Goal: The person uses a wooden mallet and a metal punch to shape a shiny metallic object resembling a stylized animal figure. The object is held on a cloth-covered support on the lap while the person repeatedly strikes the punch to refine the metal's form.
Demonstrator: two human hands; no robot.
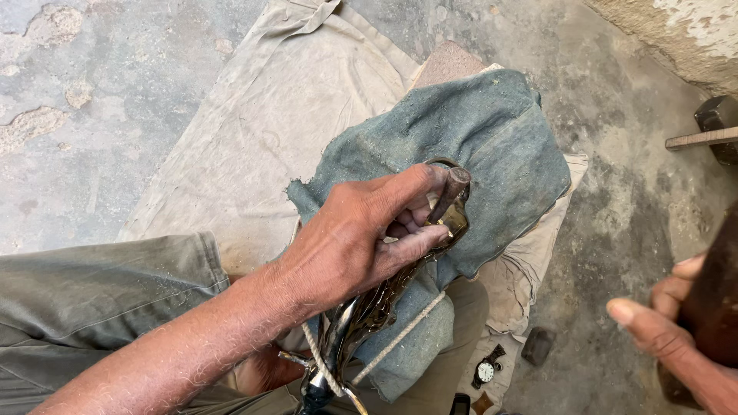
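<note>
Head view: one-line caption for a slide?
Left hand steadies a punch on a metal piece over blue cloth; right hand grips a dark tool.

One camera only, worn on my head, facing steeply down over my lap to the concrete floor (115, 92). It sits close: my left hand (346, 242) fills the centre of the frame, forearm entering from the lower left. My right hand (676, 323) is cut by the right edge, so the view centres left of my body's midline. The top of the frame reaches a pale cloth (254, 131) spread on the floor and the foot of a wall (676, 38) at upper right. No second view to overlap.
</note>
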